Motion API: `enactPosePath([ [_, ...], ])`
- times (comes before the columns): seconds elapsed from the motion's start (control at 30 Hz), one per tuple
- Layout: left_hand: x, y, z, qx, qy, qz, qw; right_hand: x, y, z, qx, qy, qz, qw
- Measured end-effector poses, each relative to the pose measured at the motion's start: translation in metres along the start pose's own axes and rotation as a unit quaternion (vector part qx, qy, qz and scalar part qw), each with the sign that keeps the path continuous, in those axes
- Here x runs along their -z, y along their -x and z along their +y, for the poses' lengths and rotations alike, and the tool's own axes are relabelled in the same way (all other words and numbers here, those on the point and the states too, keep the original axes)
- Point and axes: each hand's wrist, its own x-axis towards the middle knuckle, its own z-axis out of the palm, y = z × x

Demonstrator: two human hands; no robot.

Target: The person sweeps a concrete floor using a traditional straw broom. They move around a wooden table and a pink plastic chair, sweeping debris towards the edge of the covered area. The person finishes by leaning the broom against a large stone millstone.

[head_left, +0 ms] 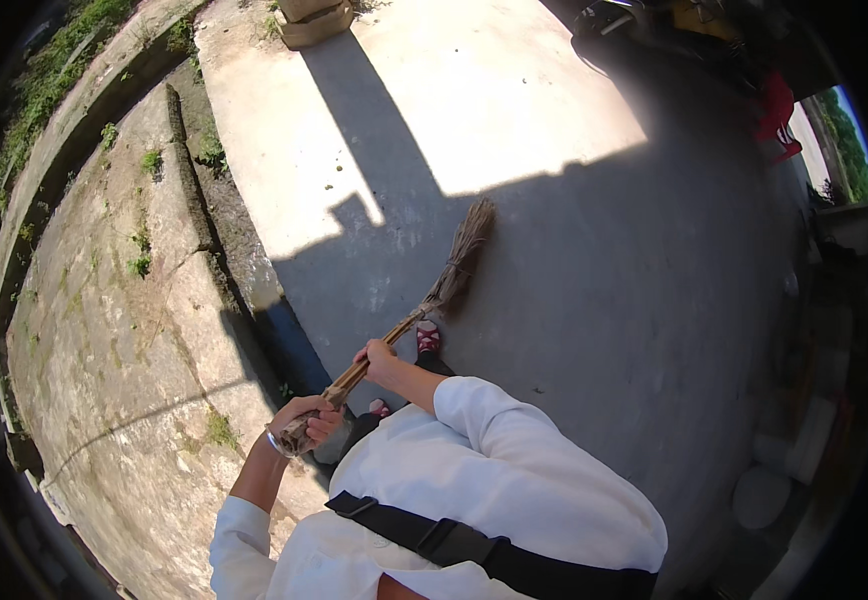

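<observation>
From my end of the feed, the broom (444,285) angled out ahead and over the shaded concrete floor (574,300), its brush away from the body; the left hand (304,408) had its fingers curled round the bottom end, the right hand (381,360) was wrapped round the stick part further up, though I couldn't see every fingertip; couldn't tell if the twigs (469,240) were pressing on the concrete either.

My main worry was the red sandal (428,338) on the right foot, just beside the broom; a stroke pulled in too tight could've clipped it. The channel (239,235) along the floor's left edge bugged me too; one careless sidestep and a foot could've dropped in. Also, it looked like bundled sticks to me, so a slack grip or hard jab might've twisted it or snapped some twigs.
</observation>
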Motion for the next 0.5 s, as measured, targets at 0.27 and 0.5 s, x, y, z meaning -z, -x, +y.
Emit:
enactPosePath([
  [0.27, -0.115, -0.019, 0.067, -0.108, -0.185, 0.125, 0.969, -0.109, 0.018, -0.086, -0.087, -0.075, -0.219, 0.969],
  [0.5, -0.181, -0.062, 0.133, -0.112, -0.244, 0.060, 0.961, -0.171, 0.021, -0.195, -0.001, -0.047, -0.305, 0.951],
])
